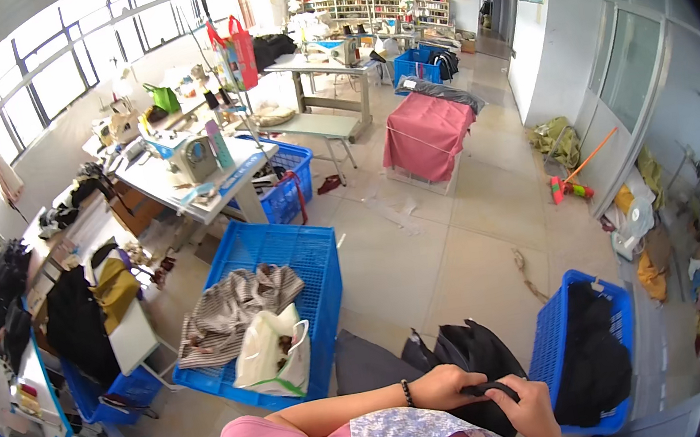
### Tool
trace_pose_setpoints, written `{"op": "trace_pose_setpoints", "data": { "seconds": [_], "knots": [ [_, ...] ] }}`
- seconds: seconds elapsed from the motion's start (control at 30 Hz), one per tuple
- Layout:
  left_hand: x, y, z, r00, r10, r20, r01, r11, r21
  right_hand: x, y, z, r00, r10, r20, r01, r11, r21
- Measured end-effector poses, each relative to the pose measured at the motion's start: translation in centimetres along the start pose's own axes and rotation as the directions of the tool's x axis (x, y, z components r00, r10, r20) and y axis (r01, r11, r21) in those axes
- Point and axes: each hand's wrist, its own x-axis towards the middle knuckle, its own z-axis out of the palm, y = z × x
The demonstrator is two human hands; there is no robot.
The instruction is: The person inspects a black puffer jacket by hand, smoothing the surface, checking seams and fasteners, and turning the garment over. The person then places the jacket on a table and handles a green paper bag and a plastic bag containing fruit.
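Observation:
Close in front of my body, my left hand [446, 385] grips a folded edge of black fabric [479, 351]. My right hand [525, 403] pinches the same edge a short way to the right, thumb and fingers closed on it. The rest of the black fabric hangs beyond and below both hands. Beside it on the left lies a dark grey cloth [370, 363]. To the right of my hands stands a blue plastic basket [545, 342] with black fabric pieces [587, 356] inside.
At left a blue plastic crate [322, 256] bears a striped garment [238, 308] and a white tote bag [273, 356]. Beyond it is a sewing machine [191, 159] on a table. A pink cloth [425, 134] covers a stack ahead. A broom [589, 156] lies near the right wall.

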Motion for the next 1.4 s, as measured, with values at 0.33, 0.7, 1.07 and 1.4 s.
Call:
{"op": "trace_pose_setpoints", "data": {
  "seconds": [0.33, 0.7, 1.07, 1.4],
  "knots": [
    [14.7, -10.1, -13.3, 0.980, 0.060, -0.187, -0.035, 0.990, 0.137, 20.9, 5.9, -5.3, 0.996, 0.030, -0.084, -0.024, 0.997, 0.074],
    [26.3, -23.5, -27.0, 0.920, 0.021, -0.392, 0.100, 0.953, 0.286, 46.6, 16.1, -5.9, 0.947, -0.320, 0.028, 0.321, 0.938, -0.132],
    [31.3, -32.4, -40.6, 0.665, -0.155, -0.730, 0.460, 0.856, 0.237, 76.0, 21.7, -3.8, 0.754, -0.615, 0.231, 0.652, 0.746, -0.139],
    [36.2, -44.5, -56.6, 0.510, -0.185, -0.840, 0.496, 0.861, 0.111, 97.8, 24.9, -0.4, 0.757, -0.652, 0.053, 0.643, 0.728, -0.238]
  ]
}}
